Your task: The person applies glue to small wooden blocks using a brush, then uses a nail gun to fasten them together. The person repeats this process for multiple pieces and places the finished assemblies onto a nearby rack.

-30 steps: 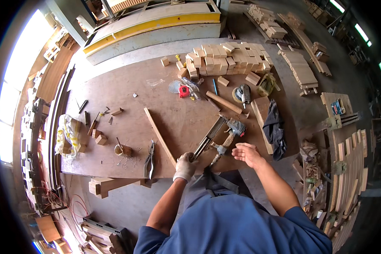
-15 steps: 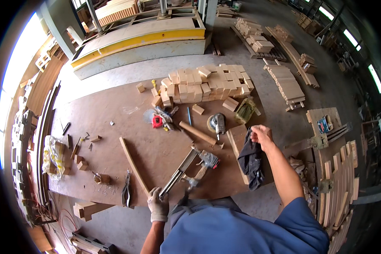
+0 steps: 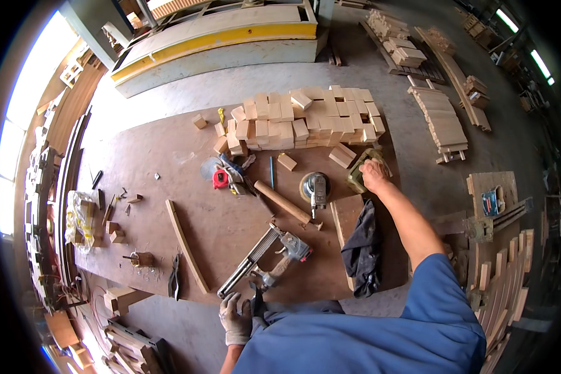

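Note:
My right hand (image 3: 375, 175), bare, is over a yellow-green see-through plastic container (image 3: 356, 179) at the bench's right side. Its fingers are curled at the container, and their tips are hidden. My left hand (image 3: 235, 319), in a pale glove, is at the bench's front edge, with its fingers apart beside the lower end of a nail gun's magazine (image 3: 246, 262). The nail gun (image 3: 293, 248) lies on the brown bench top (image 3: 137, 206). A dark cloth (image 3: 363, 249) lies crumpled over a board (image 3: 346, 215), just nearer to me than the container.
Stacked wood blocks (image 3: 305, 118) fill the bench's far side. A sander (image 3: 316, 187), a hammer (image 3: 283, 199), a red tape measure (image 3: 220, 179), a wood strip (image 3: 186, 243) and pliers (image 3: 174, 277) lie about the bench. A yellow-edged machine (image 3: 218, 43) stands beyond.
My right hand has let go of the dark cloth and moved away from me to the plastic container. My left hand has drawn back slightly toward me. The view has shifted a little.

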Demonstrator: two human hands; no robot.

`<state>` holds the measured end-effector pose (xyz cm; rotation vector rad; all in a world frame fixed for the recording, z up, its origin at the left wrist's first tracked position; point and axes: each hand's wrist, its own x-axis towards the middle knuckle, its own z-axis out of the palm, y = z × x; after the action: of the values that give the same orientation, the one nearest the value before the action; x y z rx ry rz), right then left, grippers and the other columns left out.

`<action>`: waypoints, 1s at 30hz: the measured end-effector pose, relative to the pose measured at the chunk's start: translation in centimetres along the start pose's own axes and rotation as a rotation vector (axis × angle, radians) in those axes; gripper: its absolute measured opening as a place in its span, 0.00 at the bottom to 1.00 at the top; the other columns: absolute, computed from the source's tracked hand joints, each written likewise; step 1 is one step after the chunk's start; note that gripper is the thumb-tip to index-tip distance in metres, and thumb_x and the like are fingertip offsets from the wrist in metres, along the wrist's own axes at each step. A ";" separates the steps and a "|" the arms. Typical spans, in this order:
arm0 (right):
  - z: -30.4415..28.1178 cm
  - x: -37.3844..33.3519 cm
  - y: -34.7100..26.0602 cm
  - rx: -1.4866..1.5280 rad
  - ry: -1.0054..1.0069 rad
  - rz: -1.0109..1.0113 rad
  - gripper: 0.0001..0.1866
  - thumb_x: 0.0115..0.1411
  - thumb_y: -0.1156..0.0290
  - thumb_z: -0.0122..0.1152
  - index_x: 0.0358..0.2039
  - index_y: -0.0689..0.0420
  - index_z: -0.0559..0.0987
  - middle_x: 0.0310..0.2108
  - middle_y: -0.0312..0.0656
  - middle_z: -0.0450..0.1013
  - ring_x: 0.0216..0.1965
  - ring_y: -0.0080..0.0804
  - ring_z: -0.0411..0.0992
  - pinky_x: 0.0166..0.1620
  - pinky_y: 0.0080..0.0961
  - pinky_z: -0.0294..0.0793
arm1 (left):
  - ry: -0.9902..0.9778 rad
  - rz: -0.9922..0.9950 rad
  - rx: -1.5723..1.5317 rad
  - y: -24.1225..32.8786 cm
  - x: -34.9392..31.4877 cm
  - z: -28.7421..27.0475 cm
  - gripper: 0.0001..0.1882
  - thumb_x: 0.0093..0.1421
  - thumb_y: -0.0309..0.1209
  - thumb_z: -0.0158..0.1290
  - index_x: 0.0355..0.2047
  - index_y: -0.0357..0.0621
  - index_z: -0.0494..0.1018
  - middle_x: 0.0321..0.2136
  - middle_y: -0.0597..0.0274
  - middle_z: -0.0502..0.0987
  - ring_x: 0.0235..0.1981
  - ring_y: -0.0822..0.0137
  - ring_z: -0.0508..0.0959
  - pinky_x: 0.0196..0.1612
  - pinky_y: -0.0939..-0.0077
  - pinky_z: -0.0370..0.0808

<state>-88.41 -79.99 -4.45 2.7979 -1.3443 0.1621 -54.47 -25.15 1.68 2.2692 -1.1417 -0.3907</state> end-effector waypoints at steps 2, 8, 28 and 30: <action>-0.3 1.0 -0.6 -0.059 -0.073 -0.116 0.12 0.61 0.72 0.54 0.31 0.55 0.87 0.34 0.54 0.82 0.38 0.57 0.82 0.43 0.52 0.82 | 0.011 -0.027 0.016 0.2 -0.7 0.0 0.18 0.56 0.28 0.68 0.47 0.44 0.81 0.48 0.50 0.82 0.51 0.46 0.80 0.56 0.54 0.77; 0.6 2.1 1.1 -0.055 -0.310 -0.092 0.11 0.60 0.71 0.55 0.31 0.56 0.87 0.36 0.56 0.83 0.40 0.58 0.83 0.45 0.51 0.83 | 0.001 -0.048 0.017 0.8 -1.2 0.1 0.18 0.56 0.27 0.67 0.48 0.43 0.81 0.48 0.50 0.82 0.51 0.45 0.80 0.57 0.54 0.77; -0.7 3.4 0.8 -0.187 -0.359 -0.259 0.07 0.55 0.76 0.59 0.26 0.60 0.84 0.32 0.56 0.82 0.38 0.57 0.83 0.42 0.49 0.83 | -0.035 -0.110 0.018 1.4 -1.9 0.0 0.19 0.55 0.28 0.67 0.48 0.41 0.81 0.49 0.47 0.82 0.52 0.45 0.80 0.57 0.54 0.77; -1.7 3.5 1.1 -0.187 -0.395 -0.306 0.06 0.54 0.76 0.59 0.25 0.60 0.83 0.31 0.55 0.82 0.37 0.57 0.83 0.41 0.50 0.83 | -0.039 -0.112 0.021 1.5 -1.9 0.0 0.19 0.55 0.27 0.67 0.48 0.41 0.81 0.49 0.47 0.82 0.52 0.44 0.80 0.57 0.54 0.77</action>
<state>-87.21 -83.27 -2.41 2.9177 -0.8950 -0.5201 -56.54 -24.38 2.58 2.3601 -1.0449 -0.4714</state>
